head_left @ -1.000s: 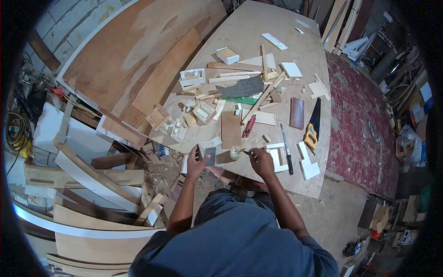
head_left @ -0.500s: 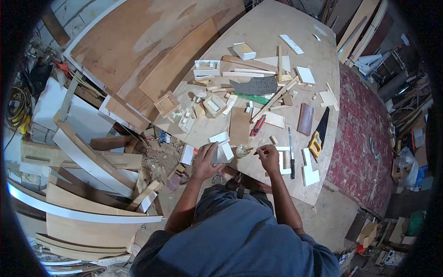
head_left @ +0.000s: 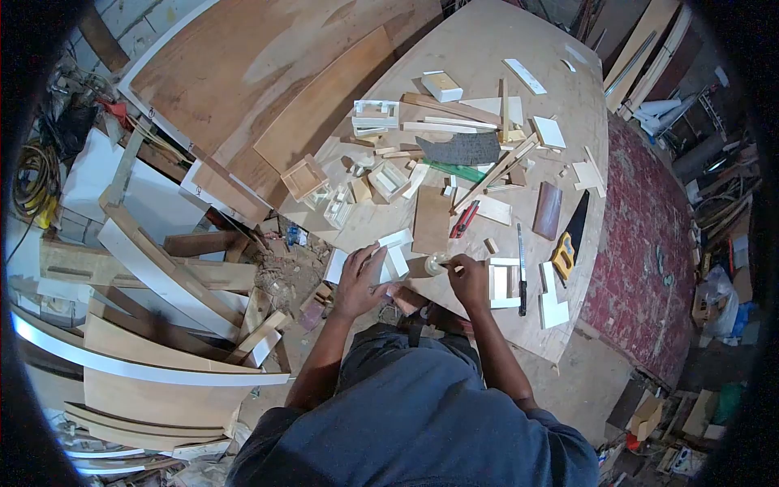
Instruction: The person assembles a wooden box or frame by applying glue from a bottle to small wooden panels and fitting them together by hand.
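Observation:
At the table's near edge, my left hand [head_left: 359, 282] lies over a small white-faced wooden frame [head_left: 396, 258], thumb and fingers around its left side. My right hand [head_left: 468, 282] is closed in a pinch on a thin stick [head_left: 445, 263], its far end at the mouth of a small clear jar [head_left: 434, 265] with pale contents. Another white-faced piece [head_left: 333, 265] shows left of my left hand. Just right of my right hand sits a small rectangular white frame [head_left: 504, 282], with a black-handled long blade [head_left: 522, 280] beside it.
A yellow-handled handsaw [head_left: 565, 253] and an L-shaped white piece [head_left: 553, 304] lie at the right. Red-handled pliers [head_left: 465, 219], a brown board [head_left: 431, 221], sandpaper [head_left: 460, 148] and small wooden boxes [head_left: 305, 178] spread farther back. Curved wooden parts [head_left: 162, 272] stand at the left.
My right hand has tipped the stick toward the jar, so its end is now at the mouth. My left hand stays at the white frame. The whole view has shifted slightly.

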`<state>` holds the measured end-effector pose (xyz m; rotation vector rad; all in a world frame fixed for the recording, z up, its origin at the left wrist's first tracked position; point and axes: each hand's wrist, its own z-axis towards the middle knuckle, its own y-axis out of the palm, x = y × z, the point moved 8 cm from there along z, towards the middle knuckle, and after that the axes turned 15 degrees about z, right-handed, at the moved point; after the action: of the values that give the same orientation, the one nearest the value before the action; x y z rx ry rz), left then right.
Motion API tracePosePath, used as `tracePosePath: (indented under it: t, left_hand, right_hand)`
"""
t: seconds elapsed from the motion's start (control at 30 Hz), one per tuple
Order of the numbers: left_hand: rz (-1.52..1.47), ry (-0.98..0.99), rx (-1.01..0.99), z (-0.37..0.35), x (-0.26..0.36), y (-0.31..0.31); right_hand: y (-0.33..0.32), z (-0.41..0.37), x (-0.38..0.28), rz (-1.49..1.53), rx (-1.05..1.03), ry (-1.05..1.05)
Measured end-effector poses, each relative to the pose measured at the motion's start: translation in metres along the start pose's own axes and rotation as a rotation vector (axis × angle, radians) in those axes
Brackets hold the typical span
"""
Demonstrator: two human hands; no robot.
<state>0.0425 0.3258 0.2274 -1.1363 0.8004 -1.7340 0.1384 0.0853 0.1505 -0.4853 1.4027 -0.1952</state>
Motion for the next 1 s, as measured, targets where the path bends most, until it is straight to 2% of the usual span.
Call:
tracePosePath:
  t: [0.07,0.1,0.17,0.27,0.4,0.5,0.57,0.77,0.87,1.0]
  left_hand:
    - [-0.030,-0.007,0.000,0.000,0.003,-0.005]
    - [-0.031,-0.007,0.000,-0.002,0.002,-0.003]
    - [-0.044,-0.009,-0.005,-0.004,-0.001,0.001]
    - [-0.048,-0.020,0.015,-0.006,-0.001,-0.003]
    - [-0.048,-0.028,0.012,-0.011,-0.005,-0.001]
    - [-0.037,-0.044,-0.001,-0.016,-0.006,0.000]
    - [-0.047,-0.055,0.004,-0.018,-0.006,-0.001]
    - [-0.063,-0.056,0.015,-0.020,-0.010,0.002]
    - [-0.059,-0.047,0.006,-0.016,-0.005,0.000]
    - [-0.038,-0.032,-0.009,-0.013,-0.005,0.006]
  right_hand:
    - [0.013,0.005,-0.007,-0.126,-0.022,-0.159]
    - [0.017,0.007,-0.006,-0.127,-0.021,-0.158]
    - [0.035,0.012,0.007,-0.447,-0.149,-0.049]
    - [0.041,0.018,0.020,-0.546,-0.083,0.032]
    - [0.048,0.025,0.029,-0.549,-0.050,0.045]
    - [0.046,0.028,0.032,-0.445,0.001,0.032]
    - [0.040,0.028,0.035,-0.373,0.045,0.120]
    - [0.032,0.026,0.046,-0.221,0.001,0.229]
    - [0.031,0.025,0.046,-0.167,-0.038,0.153]
    - [0.031,0.023,0.043,-0.171,-0.050,0.193]
